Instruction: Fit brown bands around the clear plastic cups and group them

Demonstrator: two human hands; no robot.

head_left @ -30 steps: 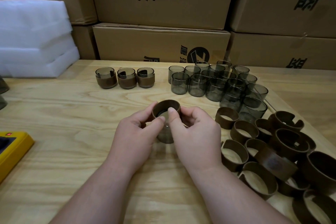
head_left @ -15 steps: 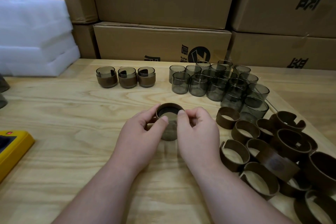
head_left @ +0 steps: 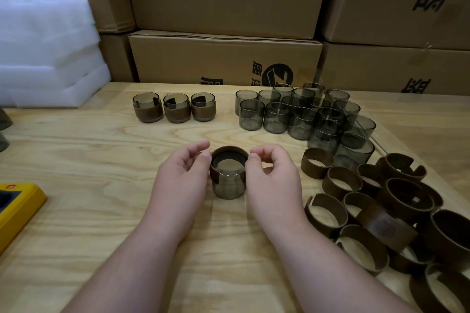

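Note:
A smoky clear cup stands on the wooden table in front of me, with a brown band sitting around its top rim. My left hand pinches the band's left side with thumb and curled fingers. My right hand pinches its right side the same way. Three banded cups stand in a row at the back left. Several bare cups cluster at the back right. A pile of loose brown bands lies to the right.
Stacked cardboard boxes wall off the table's far edge. White foam sheets are piled at the back left. A yellow device lies at the left edge, near dark cups cut off by the frame.
My hands have shifted from the front of the cup to its two sides. The band now sits level around the rim, and the cup stands on the table.

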